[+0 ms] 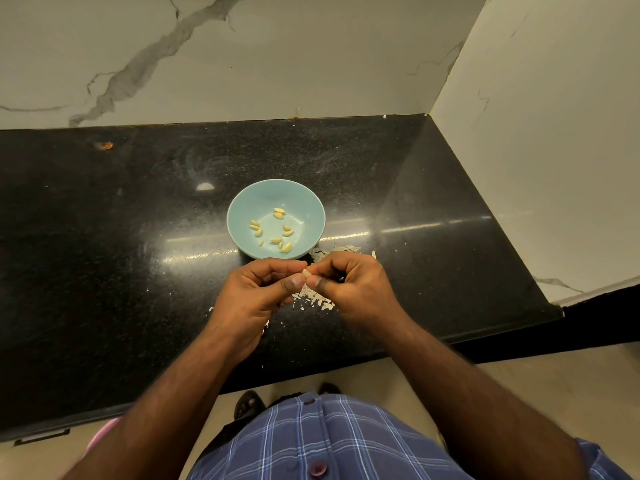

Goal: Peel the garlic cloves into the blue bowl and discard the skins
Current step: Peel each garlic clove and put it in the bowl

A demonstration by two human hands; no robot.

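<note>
Both hands meet just in front of the bowl, fingertips pinched together on a single garlic clove [305, 273]. The left hand [258, 289] grips it between thumb and forefinger from the left side, and the right hand [349, 284] closes on it from the right, its thumb tip pressed against the left thumb tip just below the clove. Only a small pale end of the clove shows between the fingers, so how much skin is on it cannot be told. Beneath and between the hands lies a scatter of papery white skins [311, 296] on the black speckled counter [121, 254], with more flakes spread to the right of the bowl, behind the right hand. Just beyond the hands sits the blue bowl [239, 209], upright on the counter, holding about a dozen peeled yellowish cloves [286, 247] spread loosely across its bottom in small clusters. The counter runs back to a marbled white wall [277, 57] and ends on the right against a second white panel [540, 150]. Near the lower edge of the view are the person's blue checked shirt [329, 441], and a dark sandal [247, 403] on the pale floor below the counter edge.
</note>
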